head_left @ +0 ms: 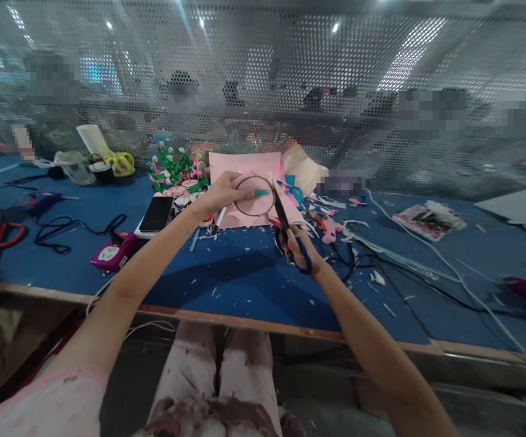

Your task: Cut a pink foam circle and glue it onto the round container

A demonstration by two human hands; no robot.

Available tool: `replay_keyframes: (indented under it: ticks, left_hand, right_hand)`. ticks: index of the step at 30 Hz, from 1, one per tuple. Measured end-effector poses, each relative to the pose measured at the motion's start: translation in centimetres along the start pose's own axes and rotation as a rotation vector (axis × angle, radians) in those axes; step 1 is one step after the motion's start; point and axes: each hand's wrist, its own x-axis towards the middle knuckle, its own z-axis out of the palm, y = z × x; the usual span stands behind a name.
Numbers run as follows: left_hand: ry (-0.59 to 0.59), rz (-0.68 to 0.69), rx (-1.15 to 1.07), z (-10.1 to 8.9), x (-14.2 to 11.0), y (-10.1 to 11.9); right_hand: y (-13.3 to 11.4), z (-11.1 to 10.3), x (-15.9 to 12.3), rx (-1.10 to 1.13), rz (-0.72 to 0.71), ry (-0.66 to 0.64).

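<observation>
My left hand [230, 191] is closed on a pink paper sheet [251, 203] marked with a dark circle outline, holding it above the blue table [226, 279]. My right hand [296, 246] grips blue-handled scissors [285, 227], fingers through the loops. The blades point up and away, meeting the right edge of the pink sheet beside the circle. A larger pink paper [244, 165] lies behind the held piece.
A phone [156, 214] and a magenta device [112, 253] lie left of my hands. Green and pink paper flowers [174, 167] stand behind. Black and white cables [381, 261], paper scraps, yellow scissors [119, 162] and a perforated screen at the back surround the work area.
</observation>
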Motion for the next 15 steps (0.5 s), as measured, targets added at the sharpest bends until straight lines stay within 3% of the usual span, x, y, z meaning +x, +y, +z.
replay_keyframes:
  ticks: [15]
  left_hand:
    - [0.003,-0.020,0.011,0.48,-0.16,0.70]
  right_hand:
    - [-0.05,-0.09,-0.17,-0.025,0.075,0.005]
